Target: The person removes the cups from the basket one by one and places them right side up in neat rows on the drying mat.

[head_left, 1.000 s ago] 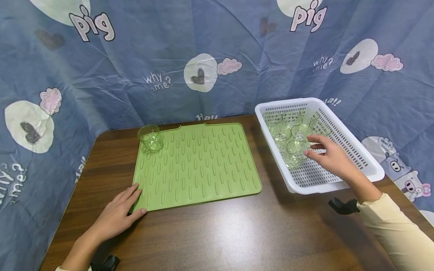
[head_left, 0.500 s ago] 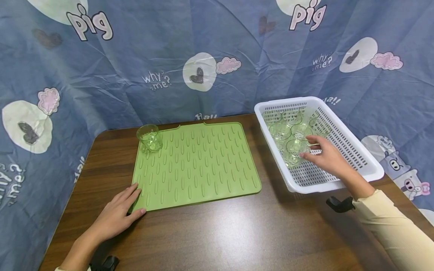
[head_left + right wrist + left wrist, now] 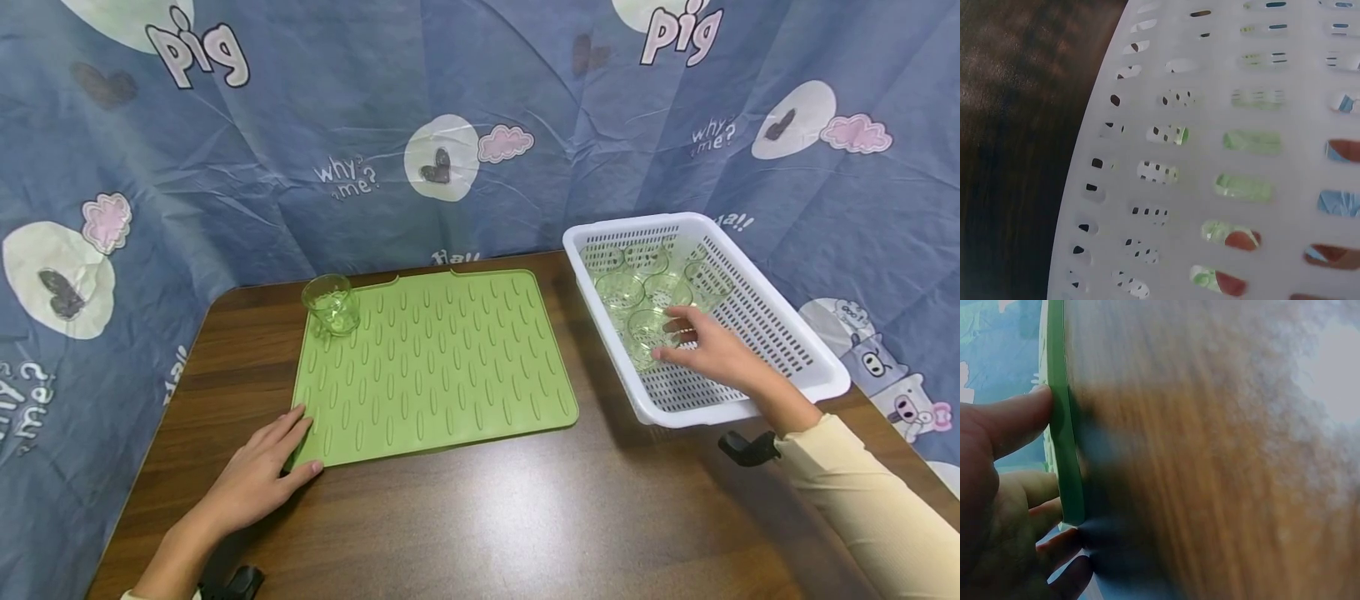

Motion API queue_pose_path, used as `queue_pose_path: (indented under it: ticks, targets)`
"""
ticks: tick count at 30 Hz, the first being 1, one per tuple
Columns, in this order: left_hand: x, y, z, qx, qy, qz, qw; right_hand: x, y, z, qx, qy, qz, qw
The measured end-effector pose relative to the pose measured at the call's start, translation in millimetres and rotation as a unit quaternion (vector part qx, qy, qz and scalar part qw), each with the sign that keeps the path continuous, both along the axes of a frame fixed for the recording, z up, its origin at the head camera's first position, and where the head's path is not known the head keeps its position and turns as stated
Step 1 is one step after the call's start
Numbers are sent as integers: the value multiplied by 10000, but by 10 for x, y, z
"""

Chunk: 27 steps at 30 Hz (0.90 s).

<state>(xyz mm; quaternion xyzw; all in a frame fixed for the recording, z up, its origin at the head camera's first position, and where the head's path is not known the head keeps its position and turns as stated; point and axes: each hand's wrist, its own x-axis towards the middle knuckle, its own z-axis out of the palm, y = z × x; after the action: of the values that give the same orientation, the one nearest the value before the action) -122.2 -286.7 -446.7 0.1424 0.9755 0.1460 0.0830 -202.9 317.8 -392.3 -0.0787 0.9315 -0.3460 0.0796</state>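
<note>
My left hand [image 3: 258,475] rests on the near-left corner of a green ribbed drying mat [image 3: 442,358]; its fingers are relaxed. The left wrist view shows the thumb [image 3: 1022,419] against the mat's edge [image 3: 1063,425]. My right hand [image 3: 708,350] reaches inside a white slotted plastic basket [image 3: 813,379]. Its thumb and fingers curve round the side of the nearest clear green-tinted glass [image 3: 643,337]. Several similar glasses [image 3: 619,292] stand behind it. In the right wrist view, the basket wall [image 3: 1191,150] hides most of the hand and glass; bits show through the slots.
One more glass [image 3: 332,306] stands upright on the mat's far-left corner. Both mat and basket lie on a dark wooden table [image 3: 495,517]. A blue printed cloth [image 3: 300,125] hangs behind the table and along its sides.
My right hand has moved left and slightly down onto the nearest glass, its fingers now round it. That glass has shifted slightly left. The left hand stays on the mat.
</note>
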Motion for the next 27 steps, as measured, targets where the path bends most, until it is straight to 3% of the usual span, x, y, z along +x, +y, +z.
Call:
queue_pose_path:
  ticks: [6,20,27]
  targets:
    - [-20,14,10,5,3,-21,10000,-6,-8,-23,-161,26,258,9995]
    - [-17,11,-1,-50,-34,-4,10000,-8,-34,-55,63,101,291,9995]
    - [-12,9,-8,-60,-14,5,10000,-11,-55,-77,-473,21,537,9974]
